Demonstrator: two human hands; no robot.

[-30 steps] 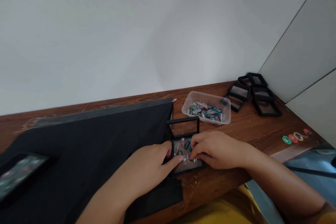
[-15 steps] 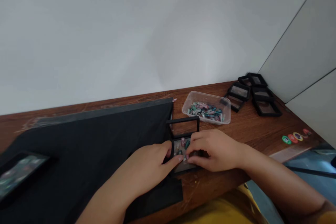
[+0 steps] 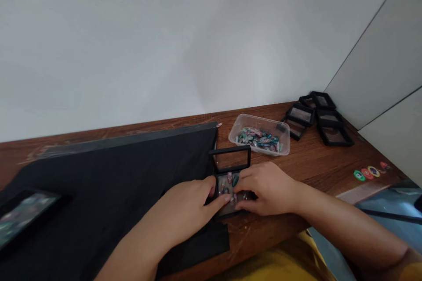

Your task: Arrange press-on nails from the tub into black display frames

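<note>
A small black-framed case [image 3: 249, 160] stands unfolded near the table's front edge, its lid half raised towards the back. Several false nails [image 3: 230, 178], pink and dark green, lie on the clear film inside. My left hand [image 3: 194, 202] grips the case's left edge, fingers at the side and thumb laid over the film beside the nails. Over the right half is my right hand [image 3: 263, 186], its thumb and fingertips apart around a small pale nail on the film. The right hand's fingers cover some of the contents.
Behind the case is a clear plastic tub [image 3: 286, 142] full of loose nails. Several more black-framed cases [image 3: 334, 135] are heaped at the back right. A black cloth [image 3: 132, 175] spreads across the left, with a blurred, filled case [image 3: 29, 215] on it. Round stickers [image 3: 366, 173] mark the right edge.
My right thumb and fingertips have parted, showing a pale nail left on the film between them. My left hand and the case hold their places.
</note>
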